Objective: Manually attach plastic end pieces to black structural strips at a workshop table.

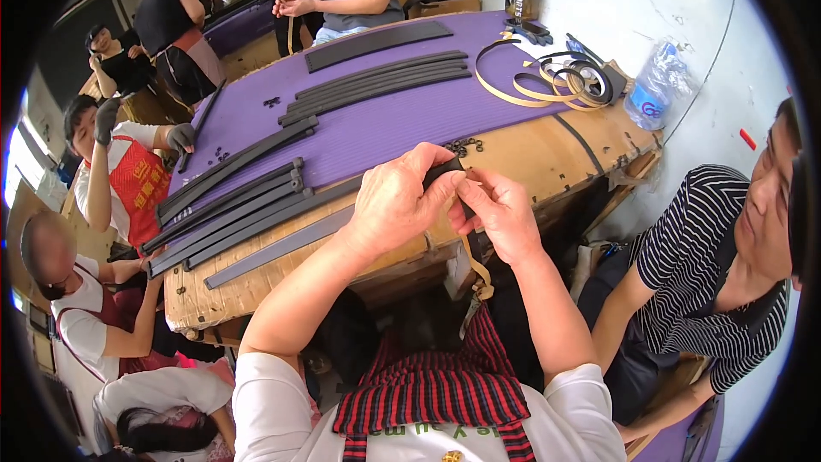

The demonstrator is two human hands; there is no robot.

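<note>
L hand point(395, 198) ours, curled nearly closed, thumb + fingers on blk strip point(443, 170) over tbl point(547, 152) | R hand point(506, 216) ours, fingertips tog., pinching tan tape point(469, 248) just beside; tape hangs past tbl edge | we see blk bars point(376, 83) on purple mat point(359, 139), tape coils point(532, 101) far R

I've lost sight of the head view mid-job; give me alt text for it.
The left hand pinches a dark piece at the table, the right hand's fingertips close beside it, a tan strip hanging below. Beyond, black bars lie on a purple mat, coiled tape to their right. Other people surround the table.
</note>
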